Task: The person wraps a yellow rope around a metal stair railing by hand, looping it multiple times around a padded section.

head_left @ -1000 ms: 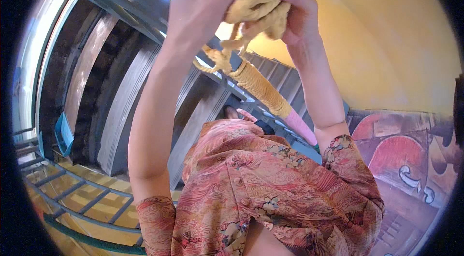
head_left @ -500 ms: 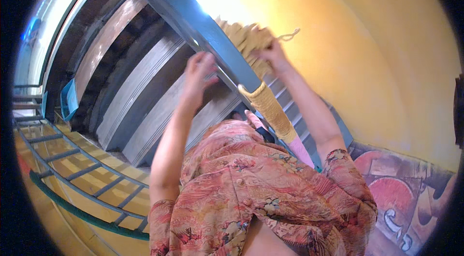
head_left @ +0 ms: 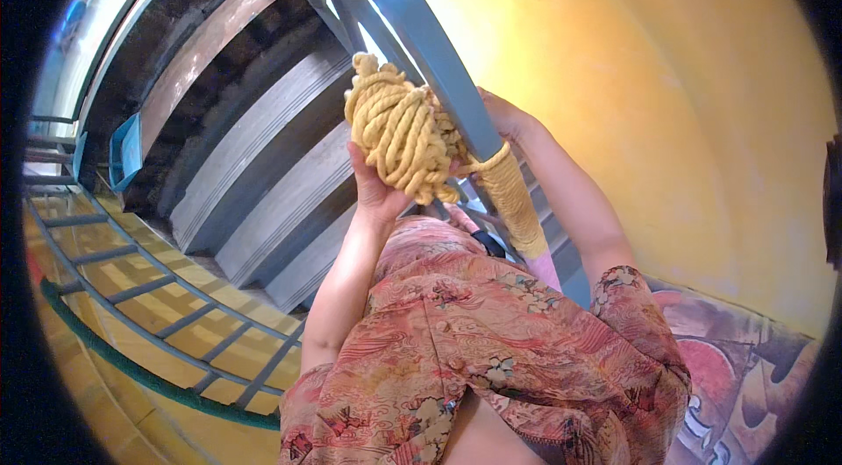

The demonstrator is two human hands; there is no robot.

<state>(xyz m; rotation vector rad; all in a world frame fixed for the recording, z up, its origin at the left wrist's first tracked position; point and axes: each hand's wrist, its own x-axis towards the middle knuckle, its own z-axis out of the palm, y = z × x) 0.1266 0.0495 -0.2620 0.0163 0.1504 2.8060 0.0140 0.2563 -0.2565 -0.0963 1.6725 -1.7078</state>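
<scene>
A thick bundle of yellow rope [head_left: 399,127], looped into a hank, is on the left side of the blue handrail [head_left: 438,53]. My left hand [head_left: 377,189] grips it from below, with the thumb up along its side. My right hand [head_left: 502,114] is on the other side of the rail, and its fingers are mostly hidden behind it. Close below, yellow rope wrapping [head_left: 509,202] winds tightly round the rail, and a loose strand runs from its upper end toward the bundle. Pink wrapping [head_left: 545,269] covers the rail below that.
Grey stair steps [head_left: 263,162] curve along the left. A lower railing [head_left: 175,294] with a green-wrapped rail [head_left: 140,388] crosses the lower left. The yellow wall [head_left: 702,114] rises at the right above a painted mural [head_left: 710,368]. A blue dustpan-like object [head_left: 127,153] stands by the steps.
The rope bundle has passed from the right side of the handrail to the left. My left hand, empty before, now holds it; my right hand has moved in behind the rail.
</scene>
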